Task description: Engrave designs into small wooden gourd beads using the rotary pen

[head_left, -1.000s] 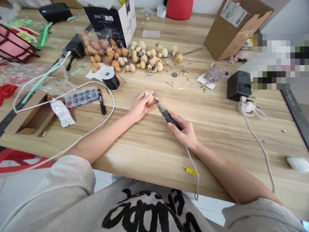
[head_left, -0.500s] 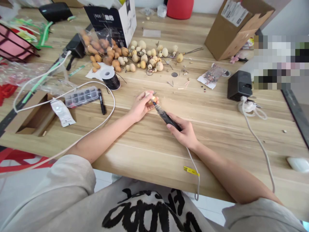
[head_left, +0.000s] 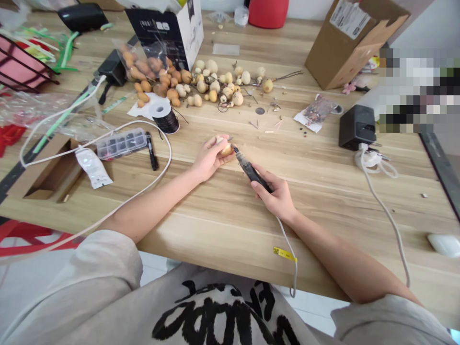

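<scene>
- From here I see a small tan dried gourd [head_left: 226, 150], partly hidden, cradled in the fingers of the left hand [head_left: 210, 158] just above the tabletop.
- I see a black electric engraving pen [head_left: 252, 175] gripped pencil-style in the right hand [head_left: 276, 199], tilted, its slim metal tip right by the gourd; I can't tell whether they touch.

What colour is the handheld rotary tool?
The rotary tool is black, seen best in the head view.
</scene>
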Demonstrator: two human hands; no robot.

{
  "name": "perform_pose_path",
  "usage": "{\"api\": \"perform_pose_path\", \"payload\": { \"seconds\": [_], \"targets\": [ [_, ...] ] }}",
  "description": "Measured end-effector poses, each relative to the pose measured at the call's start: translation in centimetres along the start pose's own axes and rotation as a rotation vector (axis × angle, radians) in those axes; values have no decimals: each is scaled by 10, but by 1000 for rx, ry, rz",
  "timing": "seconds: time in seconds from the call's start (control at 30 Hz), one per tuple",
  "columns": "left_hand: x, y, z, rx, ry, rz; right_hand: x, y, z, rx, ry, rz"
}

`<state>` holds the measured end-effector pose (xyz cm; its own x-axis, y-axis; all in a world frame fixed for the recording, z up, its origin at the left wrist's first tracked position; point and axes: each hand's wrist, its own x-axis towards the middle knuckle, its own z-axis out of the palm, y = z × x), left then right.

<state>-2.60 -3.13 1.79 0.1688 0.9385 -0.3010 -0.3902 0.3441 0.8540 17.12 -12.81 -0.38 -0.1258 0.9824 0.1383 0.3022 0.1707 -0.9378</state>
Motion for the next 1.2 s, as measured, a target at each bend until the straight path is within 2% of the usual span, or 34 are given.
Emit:
{"api": "perform_pose_path", "payload": {
  "seconds": [0.17,0.33,0.47,0.63,0.8,0.93,1.1,1.2],
  "targets": [
    [-1,1,1,2,4,0,0,-2,0,-10,-54,-35],
    [0,1,1,-6,1,2,0,-2,0,-1,2,-15],
    [0,1,1,-1,4,-2,0,-1,0,-8,-52,-32],
    [-1,1,1,-9,3,-2,0,-1,0,2,0,-16],
    [0,1,0,2,0,-3,0,-2,0,-22,-45,-33],
    [0,0,0,-2,2,0,-1,-2,0,-14,4,-12],
    [0,1,1,3,0,-1,-1,-1,0,-19,-44,-32],
    [0,1,1,0,-3,0,-1,-1,1,-21,-11,-21]
  ]
}}
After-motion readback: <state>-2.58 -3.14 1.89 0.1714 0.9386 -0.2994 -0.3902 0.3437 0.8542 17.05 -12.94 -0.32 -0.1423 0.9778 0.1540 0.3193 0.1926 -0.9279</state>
